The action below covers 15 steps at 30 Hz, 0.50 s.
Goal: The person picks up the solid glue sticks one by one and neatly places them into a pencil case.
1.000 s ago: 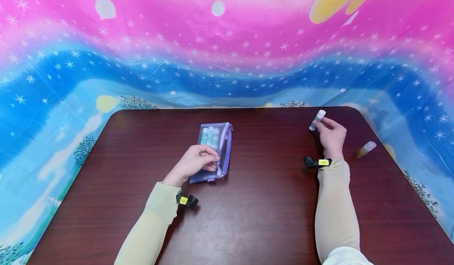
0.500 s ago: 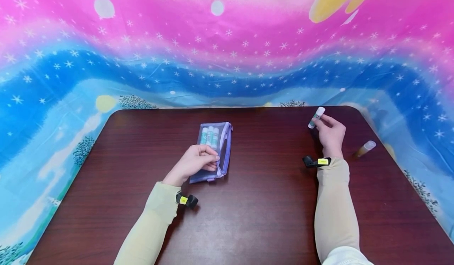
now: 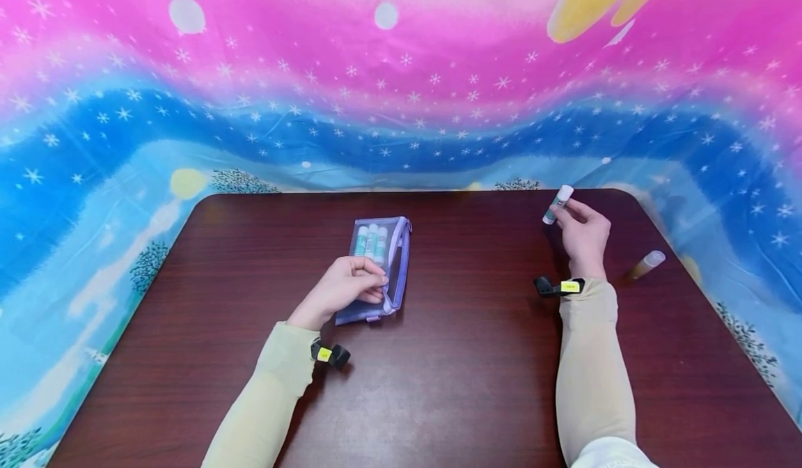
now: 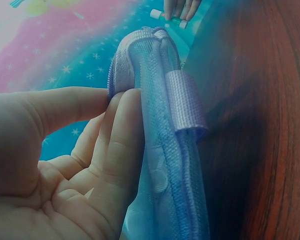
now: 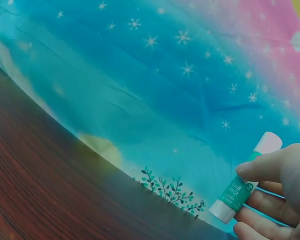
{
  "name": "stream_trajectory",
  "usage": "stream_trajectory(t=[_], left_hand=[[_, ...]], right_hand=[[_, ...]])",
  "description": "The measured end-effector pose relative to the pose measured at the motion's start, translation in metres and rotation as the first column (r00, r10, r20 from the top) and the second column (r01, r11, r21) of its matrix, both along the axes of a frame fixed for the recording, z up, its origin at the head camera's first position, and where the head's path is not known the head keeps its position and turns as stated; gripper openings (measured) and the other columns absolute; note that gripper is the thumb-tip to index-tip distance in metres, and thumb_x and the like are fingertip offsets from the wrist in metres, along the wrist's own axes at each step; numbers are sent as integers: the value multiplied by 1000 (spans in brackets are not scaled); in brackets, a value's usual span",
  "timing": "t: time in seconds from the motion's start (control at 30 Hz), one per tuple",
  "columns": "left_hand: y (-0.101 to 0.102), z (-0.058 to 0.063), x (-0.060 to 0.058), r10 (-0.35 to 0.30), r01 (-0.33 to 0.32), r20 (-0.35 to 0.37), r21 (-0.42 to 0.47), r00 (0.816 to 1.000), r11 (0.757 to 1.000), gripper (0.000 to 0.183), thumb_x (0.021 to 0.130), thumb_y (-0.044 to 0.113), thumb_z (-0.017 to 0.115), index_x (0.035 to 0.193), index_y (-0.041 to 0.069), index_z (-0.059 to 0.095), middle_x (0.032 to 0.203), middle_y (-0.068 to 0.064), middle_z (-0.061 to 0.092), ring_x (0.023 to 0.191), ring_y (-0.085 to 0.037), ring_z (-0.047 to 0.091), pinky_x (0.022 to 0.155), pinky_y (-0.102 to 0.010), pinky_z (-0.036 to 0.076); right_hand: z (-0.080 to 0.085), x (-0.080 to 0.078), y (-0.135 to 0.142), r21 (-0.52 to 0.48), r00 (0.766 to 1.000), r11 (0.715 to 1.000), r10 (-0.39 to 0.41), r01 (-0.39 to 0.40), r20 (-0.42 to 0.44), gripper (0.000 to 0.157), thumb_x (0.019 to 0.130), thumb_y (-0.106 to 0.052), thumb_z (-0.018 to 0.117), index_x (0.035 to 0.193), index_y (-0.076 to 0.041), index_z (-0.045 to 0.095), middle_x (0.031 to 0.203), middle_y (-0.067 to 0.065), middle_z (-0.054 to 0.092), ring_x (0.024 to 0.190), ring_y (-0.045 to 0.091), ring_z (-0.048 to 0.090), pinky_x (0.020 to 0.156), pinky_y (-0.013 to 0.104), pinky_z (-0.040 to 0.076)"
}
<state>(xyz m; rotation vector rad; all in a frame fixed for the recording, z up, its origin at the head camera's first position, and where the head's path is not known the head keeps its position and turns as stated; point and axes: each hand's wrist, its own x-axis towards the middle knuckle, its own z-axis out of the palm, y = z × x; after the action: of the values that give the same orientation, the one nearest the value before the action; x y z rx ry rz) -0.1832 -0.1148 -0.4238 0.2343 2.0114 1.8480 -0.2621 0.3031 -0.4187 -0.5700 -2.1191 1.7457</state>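
My left hand (image 3: pixel 351 285) pinches the edge of a purple mesh zip pouch (image 3: pixel 403 259) between thumb and fingers. Through the mesh, three white-and-green glue sticks (image 3: pixel 371 242) show side by side inside it. In the left wrist view the pinched zip edge (image 4: pixel 121 75) stands raised beside a purple fabric tab (image 4: pixel 186 102). Over at the far right, my right hand (image 3: pixel 584 235) holds another glue stick (image 3: pixel 557 205) tilted above the table. Its green label (image 5: pixel 238 192) faces the right wrist camera, the thumb lying across it.
To the right of my right forearm, a clear-capped tube with an amber lower part (image 3: pixel 647 264) is on the dark wooden table (image 3: pixel 470 356). A colourful snowflake-patterned cloth (image 3: pixel 401 106) hangs behind the table and along its sides.
My right hand has lifted the glue stick slightly, shifting it a little up and to the left. The left hand and the pouch have stayed in place.
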Motion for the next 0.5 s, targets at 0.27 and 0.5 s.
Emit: stream_trajectory(t=[0.27,0.5], left_hand=[[3,24,11,-8,7,-5,-11,1000,1000,17,87,-1,63,98,-14,59,80,-22,65,73,-34,65,73,-45,56],[3,29,13,-5,5,-1,-20,1000,1000,18,88,0,63,98,-14,59,80,-21,66,74,-33,65,73,-43,56]], right_hand=[[8,1,-6,-4,1000,1000,11,-11,-26,49,80,-30,74,124,-12,62,117,7,60,99,13,60,92,32,47],[14,1,-10,-47,997,999,17,-20,-69,44,81,-23,75,122,-9,64,117,9,60,99,13,59,88,26,48]])
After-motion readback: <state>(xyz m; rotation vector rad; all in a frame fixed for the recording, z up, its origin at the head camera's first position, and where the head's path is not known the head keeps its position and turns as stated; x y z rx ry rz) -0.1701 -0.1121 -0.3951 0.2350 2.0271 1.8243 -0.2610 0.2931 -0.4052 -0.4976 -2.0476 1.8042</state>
